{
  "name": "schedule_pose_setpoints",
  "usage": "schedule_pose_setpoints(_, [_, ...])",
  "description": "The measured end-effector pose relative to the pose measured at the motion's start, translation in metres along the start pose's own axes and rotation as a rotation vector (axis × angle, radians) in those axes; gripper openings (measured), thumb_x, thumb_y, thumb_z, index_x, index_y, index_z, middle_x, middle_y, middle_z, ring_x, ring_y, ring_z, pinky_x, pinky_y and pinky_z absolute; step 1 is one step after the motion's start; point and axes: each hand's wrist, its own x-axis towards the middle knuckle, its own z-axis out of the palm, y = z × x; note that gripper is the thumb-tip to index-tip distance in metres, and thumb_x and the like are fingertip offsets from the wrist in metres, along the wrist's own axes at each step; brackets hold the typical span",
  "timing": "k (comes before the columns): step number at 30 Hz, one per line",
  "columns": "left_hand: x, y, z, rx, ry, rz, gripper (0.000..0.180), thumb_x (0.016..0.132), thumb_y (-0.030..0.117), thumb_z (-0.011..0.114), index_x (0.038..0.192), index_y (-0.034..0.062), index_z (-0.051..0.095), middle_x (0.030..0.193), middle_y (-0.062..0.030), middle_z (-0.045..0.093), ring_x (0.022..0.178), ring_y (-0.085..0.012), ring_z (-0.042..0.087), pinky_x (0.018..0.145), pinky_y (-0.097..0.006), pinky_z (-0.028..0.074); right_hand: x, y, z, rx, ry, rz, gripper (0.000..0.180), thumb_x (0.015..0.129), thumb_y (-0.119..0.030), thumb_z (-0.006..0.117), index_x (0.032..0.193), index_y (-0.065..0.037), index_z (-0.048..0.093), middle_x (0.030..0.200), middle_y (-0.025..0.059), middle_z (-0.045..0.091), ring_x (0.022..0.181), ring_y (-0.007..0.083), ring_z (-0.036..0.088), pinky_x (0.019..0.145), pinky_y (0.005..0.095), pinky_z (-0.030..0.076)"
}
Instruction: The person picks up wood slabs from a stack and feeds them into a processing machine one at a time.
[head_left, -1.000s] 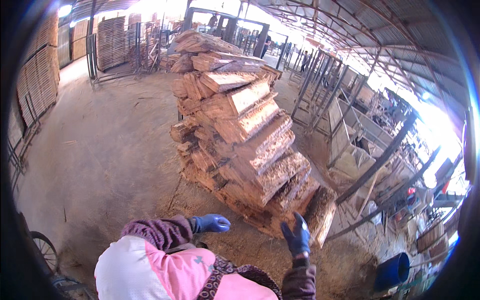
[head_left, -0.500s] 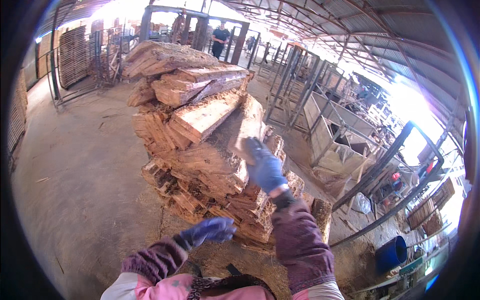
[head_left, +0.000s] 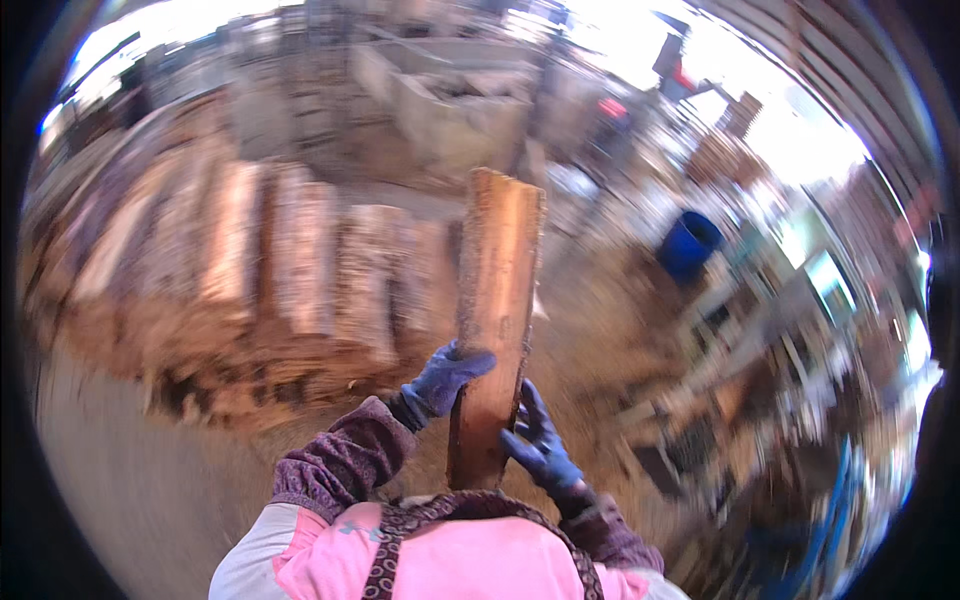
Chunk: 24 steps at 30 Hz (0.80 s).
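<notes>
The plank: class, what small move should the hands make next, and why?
Probably close the right hand more firmly on the plank: its thumb and fingers look spread at the right edge, while the left hand grips the left edge, thumb across the face.

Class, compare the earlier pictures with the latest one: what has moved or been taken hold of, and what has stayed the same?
Both the left hand and right hand now hold a wooden board; neither held one before. The view has swung right, so the wood stack appears further left and the blue barrel higher. The stack still stands; both hands are still gloved.
</notes>
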Motion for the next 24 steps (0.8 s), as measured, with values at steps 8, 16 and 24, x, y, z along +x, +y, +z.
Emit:
schedule_pose_setpoints(8, [-0.002, -0.118, 0.221, 0.424, -0.705, -0.29, 0.052, 0.088, 0.02, 0.065, 0.132, 0.0001, 0.045, 0.122, -0.0064, 0.057, 0.108, -0.0111, 0.052, 0.097, -0.029, 0.042, -0.166, 0.044, -0.139, 0.429, 1.127, -0.201, 0.053, 0.083, -0.02, 0.071, 0.126, -0.001, 0.048, 0.118, 0.0086, 0.056, 0.102, 0.0198, 0.055, 0.088, 0.0319, 0.046])
schedule_pose_setpoints(16, [0.003, -0.151, 0.15, 0.653, -0.514, -0.498, 0.038, 0.091, 0.022, 0.061, 0.122, 0.0003, 0.054, 0.114, -0.0081, 0.061, 0.104, -0.0143, 0.056, 0.093, -0.028, 0.044, -0.196, 0.018, -0.419, -0.153, 1.244, 0.083, 0.06, 0.088, -0.041, 0.06, 0.128, 0.003, 0.047, 0.119, 0.0091, 0.056, 0.101, 0.0217, 0.054, 0.088, 0.0328, 0.044])
schedule_pose_setpoints(24, [-0.039, -0.1, 0.064, 0.506, 0.019, -0.457, 0.041, 0.089, 0.026, 0.063, 0.123, 0.0045, 0.054, 0.109, -0.0063, 0.063, 0.096, -0.0115, 0.058, 0.083, -0.029, 0.05, 0.016, 0.105, -0.376, -0.918, 0.501, 0.041, 0.028, 0.084, -0.033, 0.059, 0.086, -0.007, 0.068, 0.071, 0.017, 0.064, 0.065, 0.0323, 0.064, 0.06, 0.0419, 0.048])
